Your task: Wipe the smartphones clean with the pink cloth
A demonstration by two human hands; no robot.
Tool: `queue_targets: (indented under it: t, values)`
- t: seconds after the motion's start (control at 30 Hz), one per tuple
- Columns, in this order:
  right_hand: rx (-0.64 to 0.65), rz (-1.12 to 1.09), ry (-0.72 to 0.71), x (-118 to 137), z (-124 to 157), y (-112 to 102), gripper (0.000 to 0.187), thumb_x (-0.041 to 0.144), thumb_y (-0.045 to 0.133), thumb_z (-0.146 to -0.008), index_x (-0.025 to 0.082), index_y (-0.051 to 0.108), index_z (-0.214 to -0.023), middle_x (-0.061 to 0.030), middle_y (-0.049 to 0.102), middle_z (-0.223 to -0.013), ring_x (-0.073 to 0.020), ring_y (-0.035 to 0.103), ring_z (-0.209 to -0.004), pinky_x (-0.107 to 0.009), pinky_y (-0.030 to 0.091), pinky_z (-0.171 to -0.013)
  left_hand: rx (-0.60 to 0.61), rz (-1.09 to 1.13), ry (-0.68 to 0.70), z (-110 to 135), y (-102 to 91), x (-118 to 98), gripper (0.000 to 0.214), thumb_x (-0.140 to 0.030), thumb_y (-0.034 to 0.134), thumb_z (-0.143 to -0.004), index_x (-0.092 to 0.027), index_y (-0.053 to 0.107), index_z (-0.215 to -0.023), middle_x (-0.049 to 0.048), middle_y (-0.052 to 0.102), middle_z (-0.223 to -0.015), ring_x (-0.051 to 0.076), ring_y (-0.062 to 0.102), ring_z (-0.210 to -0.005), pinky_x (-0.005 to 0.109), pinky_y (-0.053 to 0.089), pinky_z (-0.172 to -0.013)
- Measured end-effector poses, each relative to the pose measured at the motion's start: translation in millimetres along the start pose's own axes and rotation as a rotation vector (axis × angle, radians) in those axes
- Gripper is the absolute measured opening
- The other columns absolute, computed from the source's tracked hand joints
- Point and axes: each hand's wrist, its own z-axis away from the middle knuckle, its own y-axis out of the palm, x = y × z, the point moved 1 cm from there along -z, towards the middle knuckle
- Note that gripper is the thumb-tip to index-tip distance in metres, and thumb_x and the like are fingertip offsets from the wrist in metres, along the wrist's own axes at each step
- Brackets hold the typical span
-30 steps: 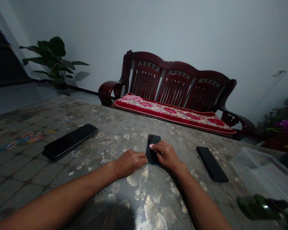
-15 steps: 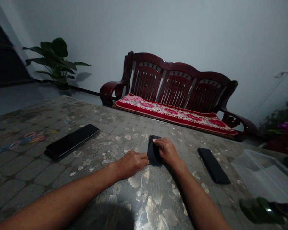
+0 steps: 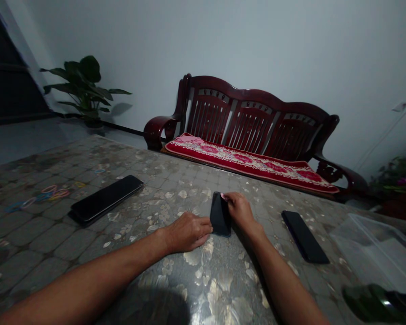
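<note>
A small black phone (image 3: pixel 219 215) lies flat on the patterned table (image 3: pixel 128 253) in front of me. My left hand (image 3: pixel 186 232) rests knuckles-up with curled fingers touching the phone's near left corner. My right hand (image 3: pixel 239 208) lies along the phone's right edge, its fingers pinched on a small pink piece (image 3: pixel 223 196) at the phone's far end. What the pink piece is cannot be made out.
A larger black phone (image 3: pixel 106 198) lies to the left, a third phone (image 3: pixel 304 235) to the right. Coloured rubber bands (image 3: pixel 50 194) are scattered far left. A clear plastic box (image 3: pixel 375 248) sits at right. A wooden bench (image 3: pixel 250 135) and a plant (image 3: pixel 84 88) stand beyond.
My right hand has slid the pink piece from the phone's middle up to its far end. My left hand stays at the near corner.
</note>
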Motion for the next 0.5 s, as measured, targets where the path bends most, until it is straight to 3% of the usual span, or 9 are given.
queue_targets:
  t: [0.23,0.5]
  values:
    - [0.135,-0.026,-0.114,7,3,-4,0.037,-0.001,0.055,-0.082,0.022,0.079,-0.099,-0.0055,0.078,-0.097,-0.0209,0.068,-0.096,-0.03,0.051,-0.088,0.016,-0.009,-0.002,-1,0.7,0,0.018,-0.017,0.052,-0.093,-0.021,0.068,-0.099,0.0029,0.069,-0.089,0.014,0.065,-0.07,0.024,0.048,-0.062]
    - [0.028,-0.005,0.119,-4,-15,1,0.035,0.003,0.055,-0.086,0.02,0.079,-0.104,-0.0075,0.078,-0.104,-0.022,0.07,-0.099,-0.031,0.052,-0.09,0.016,0.001,-0.006,1,2.3,1,0.018,-0.018,0.052,-0.094,-0.021,0.068,-0.102,0.0043,0.068,-0.091,0.014,0.066,-0.075,0.023,0.051,-0.066]
